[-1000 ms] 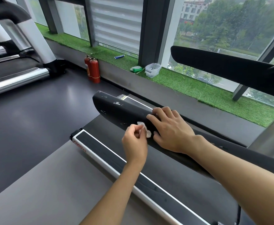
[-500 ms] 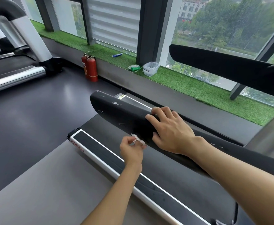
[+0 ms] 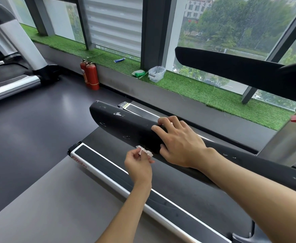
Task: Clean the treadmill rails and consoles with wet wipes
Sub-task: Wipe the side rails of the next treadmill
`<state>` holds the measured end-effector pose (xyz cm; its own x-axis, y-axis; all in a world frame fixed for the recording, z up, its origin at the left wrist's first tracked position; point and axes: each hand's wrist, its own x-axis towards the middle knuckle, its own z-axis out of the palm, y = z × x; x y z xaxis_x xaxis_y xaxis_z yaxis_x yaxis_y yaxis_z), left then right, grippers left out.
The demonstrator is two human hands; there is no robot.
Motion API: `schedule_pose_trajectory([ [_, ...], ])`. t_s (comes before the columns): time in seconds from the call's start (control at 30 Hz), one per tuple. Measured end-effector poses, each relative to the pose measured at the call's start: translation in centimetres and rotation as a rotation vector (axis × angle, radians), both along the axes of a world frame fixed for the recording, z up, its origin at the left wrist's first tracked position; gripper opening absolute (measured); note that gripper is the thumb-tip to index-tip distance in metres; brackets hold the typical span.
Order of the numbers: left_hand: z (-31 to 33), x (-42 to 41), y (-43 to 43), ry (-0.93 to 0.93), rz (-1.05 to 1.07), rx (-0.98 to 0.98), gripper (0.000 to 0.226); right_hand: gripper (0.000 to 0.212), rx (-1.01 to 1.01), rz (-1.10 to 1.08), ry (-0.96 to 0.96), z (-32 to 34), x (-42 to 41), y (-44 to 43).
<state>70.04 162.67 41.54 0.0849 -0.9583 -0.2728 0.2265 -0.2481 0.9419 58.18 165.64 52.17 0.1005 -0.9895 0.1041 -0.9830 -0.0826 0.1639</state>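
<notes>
The left hand [image 3: 138, 166] pinches a small crumpled white wet wipe [image 3: 143, 152] between thumb and fingertips. It holds the wipe just off the lower edge of the long black treadmill handrail [image 3: 122, 127], and whether the wipe touches that edge cannot be told. The right hand [image 3: 179, 143] lies on the same handrail, just beside the wipe. Its fingers [image 3: 163, 121] are bent over the rail's top edge and its thumb presses the near face, so it holds the rail. White smears and scuffs mark the rail's face towards its rounded free end.

Below the hands runs the white-edged side rail with a black tread strip [image 3: 98, 160], and the grey running belt [image 3: 52, 199] lies beside it. A second black handrail [image 3: 231, 71] crosses in front of the window.

On the green artificial-turf window ledge [image 3: 205, 92] stand a clear plastic tub [image 3: 156, 74] and a green pack [image 3: 138, 73], close together, with a blue tube [image 3: 119, 59] further along. Two red fire extinguishers [image 3: 90, 75] stand on the floor against the ledge.
</notes>
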Motion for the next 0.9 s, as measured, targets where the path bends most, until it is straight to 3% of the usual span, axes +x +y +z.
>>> schedule_pose_trajectory([
  [0.3, 2.1, 0.4, -0.6, -0.129, -0.047, -0.259, 0.003, 0.049, -0.016, -0.001, -0.002, 0.0, 0.1, 0.0],
  [0.43, 2.4, 0.6, -1.9, -0.197, 0.006, -0.287, 0.011, 0.051, -0.012, 0.005, 0.007, -0.1, 0.1, -0.1],
  [0.53, 2.6, 1.0, -1.8, -0.274, -0.092, -0.37, 0.007, 0.051, -0.014, 0.006, 0.005, -0.1, 0.1, 0.0],
  [0.67, 3.3, 1.4, -2.8, -0.261, -0.009, -0.368, 0.011, 0.052, 0.005, 0.0, 0.006, 0.1, 0.2, 0.0],
  [0.8, 3.7, 1.2, -2.0, -0.314, -0.101, -0.46, 0.006, 0.052, 0.008, -0.007, 0.004, 0.1, 0.2, 0.1],
  [0.9, 3.4, 1.5, -3.1, -0.286, -0.031, -0.388, 0.007, 0.049, -0.005, 0.001, 0.024, 0.4, 0.4, -0.4],
])
